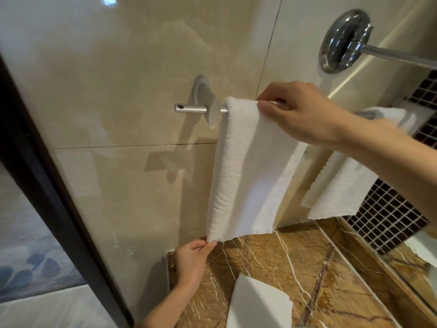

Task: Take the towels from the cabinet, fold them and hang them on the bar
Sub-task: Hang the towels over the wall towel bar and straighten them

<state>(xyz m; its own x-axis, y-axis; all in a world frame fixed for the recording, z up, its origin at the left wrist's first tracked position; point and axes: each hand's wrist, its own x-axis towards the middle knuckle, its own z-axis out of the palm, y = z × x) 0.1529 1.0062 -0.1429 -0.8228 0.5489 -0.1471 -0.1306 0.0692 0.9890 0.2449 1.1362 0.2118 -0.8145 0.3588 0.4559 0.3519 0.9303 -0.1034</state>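
Head view: a folded white towel hangs over the bar on the beige wall. The right hand pinches its top fold at the bar, and the left hand pinches its lower left corner. A second towel hangs further right. Another white cloth lies on the marble desk.

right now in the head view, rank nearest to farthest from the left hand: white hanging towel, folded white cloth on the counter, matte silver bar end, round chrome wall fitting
1. white hanging towel: left hand pinches its bottom corner
2. folded white cloth on the counter: lower right
3. matte silver bar end: above, on the wall
4. round chrome wall fitting: top right
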